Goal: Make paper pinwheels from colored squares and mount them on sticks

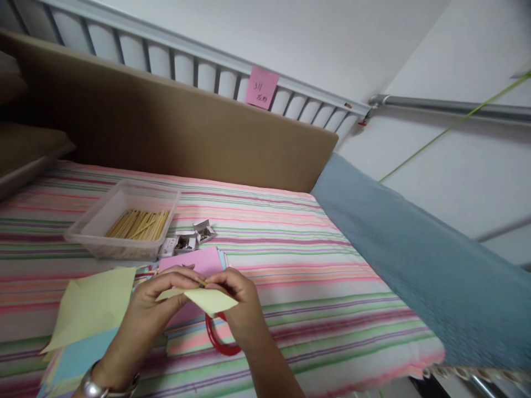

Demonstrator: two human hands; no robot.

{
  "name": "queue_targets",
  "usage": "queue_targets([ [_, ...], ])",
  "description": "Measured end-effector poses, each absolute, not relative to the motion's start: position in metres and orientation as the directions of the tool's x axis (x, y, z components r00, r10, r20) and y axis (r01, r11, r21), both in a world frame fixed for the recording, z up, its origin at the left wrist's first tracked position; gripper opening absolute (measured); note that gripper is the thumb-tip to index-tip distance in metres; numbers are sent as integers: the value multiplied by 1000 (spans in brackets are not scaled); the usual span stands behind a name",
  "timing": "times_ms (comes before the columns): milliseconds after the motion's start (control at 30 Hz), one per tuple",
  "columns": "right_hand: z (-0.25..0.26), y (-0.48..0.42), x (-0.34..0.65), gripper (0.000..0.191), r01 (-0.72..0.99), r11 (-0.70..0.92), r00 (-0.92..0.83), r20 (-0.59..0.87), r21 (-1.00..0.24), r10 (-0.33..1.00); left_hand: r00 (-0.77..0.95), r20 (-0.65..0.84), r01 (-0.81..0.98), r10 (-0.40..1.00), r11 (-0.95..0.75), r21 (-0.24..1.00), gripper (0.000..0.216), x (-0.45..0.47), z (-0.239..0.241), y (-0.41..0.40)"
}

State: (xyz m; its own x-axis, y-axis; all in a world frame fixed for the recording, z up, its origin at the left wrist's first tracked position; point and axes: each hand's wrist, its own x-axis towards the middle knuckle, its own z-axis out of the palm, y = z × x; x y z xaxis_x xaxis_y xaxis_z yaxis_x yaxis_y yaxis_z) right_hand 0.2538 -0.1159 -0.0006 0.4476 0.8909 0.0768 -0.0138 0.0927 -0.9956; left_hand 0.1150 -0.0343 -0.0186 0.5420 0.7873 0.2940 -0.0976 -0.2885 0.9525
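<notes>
Pale yellow paper, a small folded or curled piece [211, 301], sits between the person's two hands, just above a pile topped by a flat pink paper sheet [199, 260]. From where I stand, the left hand [160, 290] pinches its left part between thumb and fingers, and the right hand [238, 296] grips the other side, its fingers drawn in close. Between the fingertips shows a short tan tip, perhaps of a stick; the fingers hide the rest. Just below the right hand lies a red, curved, glossy handle [222, 347]. Beyond the hands, a clear plastic tub [124, 251] holds slim tan sticks [143, 225], with small white boxes of dark bits [186, 242] beside it, all on a striped, multicoloured cloth [332, 320].
</notes>
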Motion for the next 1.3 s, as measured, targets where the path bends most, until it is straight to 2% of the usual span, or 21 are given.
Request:
queue_targets([
  [433, -3, -115, 255, 5, 29, 132, 468, 130, -991, 874, 546, 306, -101, 780, -302, 948, 6, 115, -19, -35],
  [1300, -5, -116, 256, 4, 85, 115, 462, 141, -990, 875, 541, 295, -86, 787, -297, 951, 6, 116, -18, -36],
])
